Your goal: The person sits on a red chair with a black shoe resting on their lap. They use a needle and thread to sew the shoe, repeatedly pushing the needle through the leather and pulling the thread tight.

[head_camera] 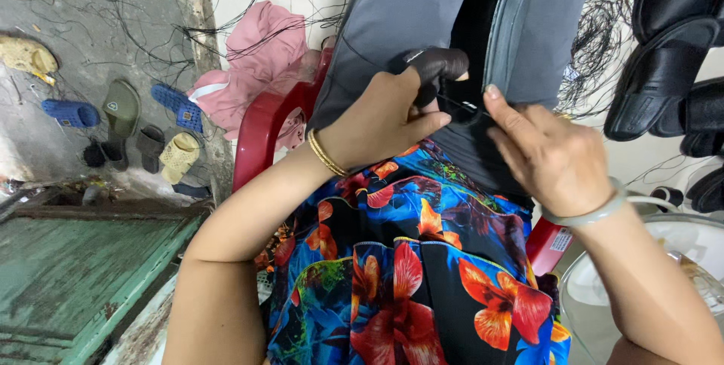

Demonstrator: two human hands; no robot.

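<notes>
Home shoe-stitching workspace: bare concrete floor (90,48) strewn with loose black threads (249,26), worn sandals (121,108) scattered, black shoe uppers (664,71) piled, red plastic chair (260,131).

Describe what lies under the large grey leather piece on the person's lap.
Under the large grey leather piece shows a bright floral garment and a red plastic chair's edge. The leather and both hands hide the rest of the lap beneath.

Grey shoe upper (422,10) upright on lap, black thread (460,102) through it
</notes>
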